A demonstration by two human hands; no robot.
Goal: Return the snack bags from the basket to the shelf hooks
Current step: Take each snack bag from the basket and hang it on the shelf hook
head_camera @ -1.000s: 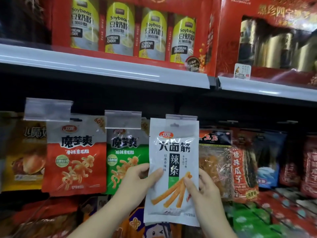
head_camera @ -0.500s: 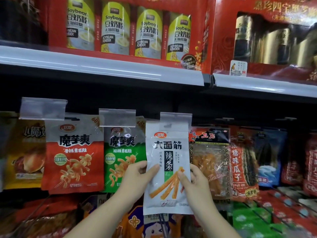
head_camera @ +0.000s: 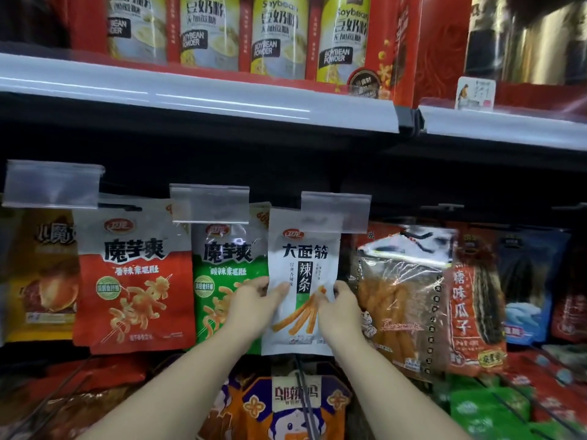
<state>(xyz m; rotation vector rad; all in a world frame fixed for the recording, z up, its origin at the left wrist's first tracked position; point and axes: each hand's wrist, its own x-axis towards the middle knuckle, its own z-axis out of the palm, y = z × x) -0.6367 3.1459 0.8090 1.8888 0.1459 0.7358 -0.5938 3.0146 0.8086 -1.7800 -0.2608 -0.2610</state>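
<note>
Just right of the frame's centre, the white snack bag (head_camera: 303,281) hangs upright with its top edge tucked behind a clear price-tag holder (head_camera: 336,211). The left hand (head_camera: 254,308) pinches the bag's left edge, thumb on the printed front and fingers behind; the right hand (head_camera: 340,308) pinches the right edge the same way. Each grip is closed on the bag at about mid-height.

The hook itself is hidden behind the tag holder, so it cannot be told whether the bag's hang hole is already threaded on it. That is the main risk: if the hole has missed the prong and both hands let go, the bag would likely drop towards the orange packets (head_camera: 286,404) at the bottom of the frame. Holding so low leaves the limp top free to fold or skew, which could push the hole off line. The green bag (head_camera: 230,274) to the left touches or overlaps the white bag's edge, and the clear orange-strip bag (head_camera: 400,300) hangs just beside it on the right; a sideways shove could snag or unhook either. No basket is in view.
</note>
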